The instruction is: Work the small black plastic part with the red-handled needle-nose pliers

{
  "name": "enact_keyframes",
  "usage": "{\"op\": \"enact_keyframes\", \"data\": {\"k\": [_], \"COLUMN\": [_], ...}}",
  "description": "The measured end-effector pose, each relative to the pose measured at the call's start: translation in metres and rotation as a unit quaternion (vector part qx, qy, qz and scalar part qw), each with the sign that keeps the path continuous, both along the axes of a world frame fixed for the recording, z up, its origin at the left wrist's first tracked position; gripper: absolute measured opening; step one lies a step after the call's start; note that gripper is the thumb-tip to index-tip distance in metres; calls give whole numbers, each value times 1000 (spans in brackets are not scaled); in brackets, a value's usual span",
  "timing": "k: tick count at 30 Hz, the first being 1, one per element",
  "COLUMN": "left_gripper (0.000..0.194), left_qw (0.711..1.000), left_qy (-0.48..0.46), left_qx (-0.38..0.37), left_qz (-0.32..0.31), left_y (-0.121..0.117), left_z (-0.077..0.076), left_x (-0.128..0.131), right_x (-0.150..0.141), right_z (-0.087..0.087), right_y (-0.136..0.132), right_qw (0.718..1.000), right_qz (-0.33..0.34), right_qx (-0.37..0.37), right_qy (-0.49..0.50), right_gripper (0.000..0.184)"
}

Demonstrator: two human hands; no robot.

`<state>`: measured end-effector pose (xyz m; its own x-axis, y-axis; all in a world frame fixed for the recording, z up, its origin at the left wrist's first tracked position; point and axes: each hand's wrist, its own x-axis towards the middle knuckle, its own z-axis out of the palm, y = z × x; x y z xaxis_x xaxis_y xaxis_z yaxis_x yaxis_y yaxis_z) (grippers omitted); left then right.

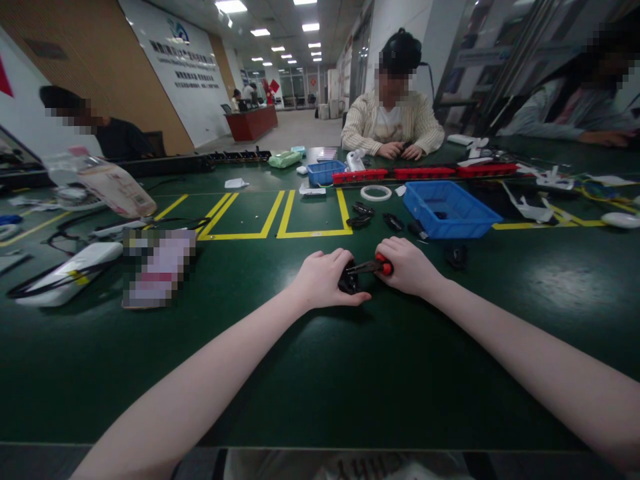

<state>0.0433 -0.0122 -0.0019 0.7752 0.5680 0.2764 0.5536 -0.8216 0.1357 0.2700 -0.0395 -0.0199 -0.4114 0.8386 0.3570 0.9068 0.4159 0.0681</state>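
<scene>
A: Biggest first?
B: Green counter [280,373]. Blue bin [453,223] on it, beyond the right hand [407,267].
A: Hands?
B: Both over the counter, near each other, left hand [323,280] facing right.
A: Fingers?
B: Right ones curled round the red-handled pliers [370,267]; left ones pinching a black plastic part [349,283], thumb on the near side.
A: Key relation?
B: Pliers' long axis runs roughly sideways, handles right, nose pointing left at the part. From the right fingers, the part lies left; left hand is nearer, being on it.
A: Nose gripping the part?
B: Reaches it; bite can't be told, fingers hide it. Part's own long axis also unclear.
A: Smallest?
B: Loose black pieces [393,221], beyond the hands, near the bin.
</scene>
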Motion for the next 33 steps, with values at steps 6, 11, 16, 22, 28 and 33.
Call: {"op": "enact_keyframes", "data": {"k": [6,11,16,22,28,33], "left_gripper": [64,65,63,61,63,69], "left_qw": [1000,1000,1000,1000,1000,1000], "left_qy": [2,1,0,5,16,29], "left_qx": [4,5,3,-1,-8,-1], "left_qz": [-3,-8,-4,6,9,-6], "left_y": [1,1,1,1,0,-2], "left_z": [0,-1,-1,-1,1,4], "left_x": [0,0,0,1,1,2], "right_x": [-1,-2,-4,-6,-7,-7], "right_z": [1,3,4,4,6,6], "right_y": [0,-1,-3,-6,-8,-6], "right_qw": [1000,1000,999,999,998,997], "right_qz": [-10,-9,-17,-31,-41,-41], "right_qx": [-14,-23,-24,-8,-2,-13], "right_qy": [-7,-14,-17,-32,-52,-67], "right_gripper": [33,33,33,33,33,34]}}
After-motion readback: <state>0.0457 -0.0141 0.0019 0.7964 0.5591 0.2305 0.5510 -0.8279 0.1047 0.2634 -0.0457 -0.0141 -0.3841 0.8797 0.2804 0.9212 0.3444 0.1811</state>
